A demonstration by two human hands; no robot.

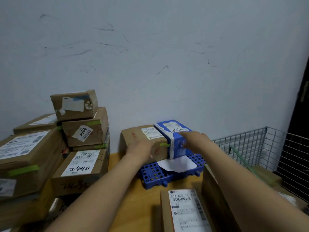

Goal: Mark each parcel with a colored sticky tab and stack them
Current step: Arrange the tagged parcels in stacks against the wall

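A brown cardboard parcel (133, 136) with a white label and a green sticky tab (164, 144) on its right edge sits on a blue perforated pallet (155, 174) against the wall. A blue-and-white box (172, 129) stands right beside it, touching. My left hand (140, 150) rests against the brown parcel's front face. With fingers spread, my right hand (194, 138) lies on the near top corner of the blue box.
A pile of brown parcels (82, 166), some with green tabs, fills the left side. Another labelled parcel (185, 210) lies close in front. A wire basket (260, 144) stands at the right by the wall. A white paper sheet (177, 164) lies on the pallet.
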